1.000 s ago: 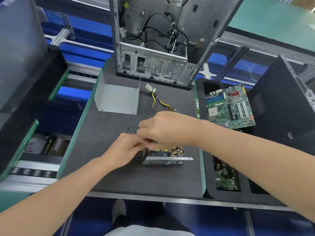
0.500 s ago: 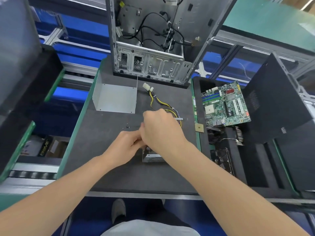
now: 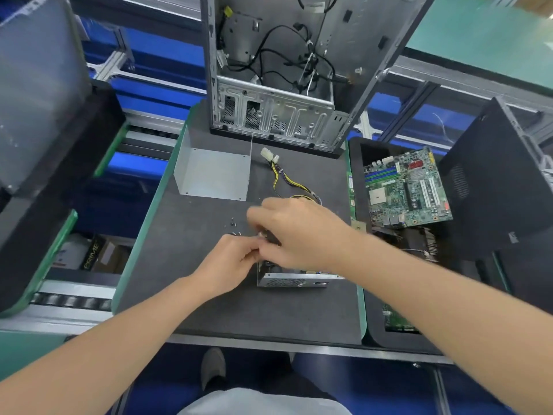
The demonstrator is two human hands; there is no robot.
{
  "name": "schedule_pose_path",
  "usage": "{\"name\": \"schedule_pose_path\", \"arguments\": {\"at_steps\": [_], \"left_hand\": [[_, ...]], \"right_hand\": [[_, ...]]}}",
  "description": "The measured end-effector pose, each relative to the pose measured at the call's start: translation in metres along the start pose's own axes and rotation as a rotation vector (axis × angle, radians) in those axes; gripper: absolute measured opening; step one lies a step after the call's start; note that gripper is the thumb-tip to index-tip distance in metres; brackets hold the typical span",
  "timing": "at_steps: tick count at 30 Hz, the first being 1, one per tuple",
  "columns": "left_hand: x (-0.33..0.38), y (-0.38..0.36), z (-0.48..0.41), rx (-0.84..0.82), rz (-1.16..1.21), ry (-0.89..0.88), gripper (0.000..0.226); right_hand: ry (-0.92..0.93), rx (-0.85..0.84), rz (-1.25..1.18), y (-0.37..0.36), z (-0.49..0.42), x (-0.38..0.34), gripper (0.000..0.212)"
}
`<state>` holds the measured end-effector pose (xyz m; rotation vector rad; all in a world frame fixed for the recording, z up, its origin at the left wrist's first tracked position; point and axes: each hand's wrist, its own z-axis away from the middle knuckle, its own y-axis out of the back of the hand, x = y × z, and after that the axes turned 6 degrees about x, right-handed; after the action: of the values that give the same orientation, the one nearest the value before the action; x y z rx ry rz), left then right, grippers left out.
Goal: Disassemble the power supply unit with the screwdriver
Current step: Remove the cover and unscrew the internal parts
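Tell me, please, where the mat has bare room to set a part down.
Bare: the near strip of mat between power supply and front edge, and the left side below the metal cover. Crowded: screws and cables mid-mat.

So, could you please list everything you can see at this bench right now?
mat: one, dark grey, on bench
computer case: one, grey, open, mat's far edge
metal cover: one, grey, mat's left rear
power supply unit: one, grey, mat centre
cable harness: one, yellow and black, white connector, behind unit
screws: several, dark, loose mid-mat
motherboard: one, green, right tray
panel: one, black, far right
left hand: one, curled beside unit
right hand: one, gripping dark object over unit
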<state>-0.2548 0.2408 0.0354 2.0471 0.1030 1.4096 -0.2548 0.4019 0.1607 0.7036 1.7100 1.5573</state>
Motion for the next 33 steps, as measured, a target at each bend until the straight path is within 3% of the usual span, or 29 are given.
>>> {"name": "schedule_pose_path", "arguments": {"at_steps": [2, 4, 8, 11, 12, 16, 19, 22, 23, 26, 28, 30, 33], "left_hand": [[0.008, -0.001, 0.001, 0.062, -0.005, -0.098, 0.055], [0.013, -0.003, 0.001, 0.088, -0.029, -0.158, 0.054], [0.002, -0.007, -0.003, -0.002, -0.016, -0.027, 0.063], [-0.005, -0.004, -0.004, -0.065, -0.014, 0.051, 0.053], [-0.008, -0.004, -0.004, -0.08, -0.016, 0.078, 0.047], [-0.014, -0.003, -0.002, -0.091, -0.042, 0.147, 0.019], [-0.01, -0.003, -0.001, -0.021, -0.039, 0.148, 0.025], [-0.012, -0.007, -0.003, 0.009, -0.098, 0.118, 0.044], [-0.011, -0.008, -0.002, 0.012, -0.106, 0.099, 0.051], [-0.009, -0.011, 0.0, 0.022, -0.053, 0.06, 0.03], [-0.003, -0.01, 0.001, 0.028, -0.032, 0.047, 0.045], [0.0, -0.009, 0.001, 0.001, -0.009, 0.049, 0.047], [-0.004, -0.006, 0.003, -0.024, 0.037, 0.096, 0.04]], "right_hand": [[-0.322, 0.154, 0.027, -0.008, 0.002, -0.015, 0.023], [-0.532, 0.18, 0.129, -0.016, -0.003, -0.026, 0.029], [-0.579, 0.035, 0.234, -0.022, -0.013, -0.024, 0.014], [-0.352, -0.01, 0.342, -0.02, -0.016, -0.016, 0.045], [-0.239, -0.025, 0.379, -0.018, -0.018, -0.014, 0.046], [0.361, -0.138, 0.489, -0.009, -0.018, 0.001, 0.01], [0.589, -0.085, 0.562, -0.005, -0.015, 0.012, 0.012], [0.401, 0.025, 0.423, -0.006, -0.006, 0.005, 0.01], [0.24, 0.077, 0.328, -0.007, -0.004, 0.0, 0.012], [-0.331, 0.203, 0.177, -0.013, -0.003, -0.014, 0.027], [-0.567, 0.213, 0.184, -0.021, -0.003, -0.019, 0.035], [-0.631, 0.196, 0.148, -0.027, -0.003, -0.019, 0.034], [-0.48, 0.099, 0.119, -0.025, -0.01, -0.015, 0.019]]}}
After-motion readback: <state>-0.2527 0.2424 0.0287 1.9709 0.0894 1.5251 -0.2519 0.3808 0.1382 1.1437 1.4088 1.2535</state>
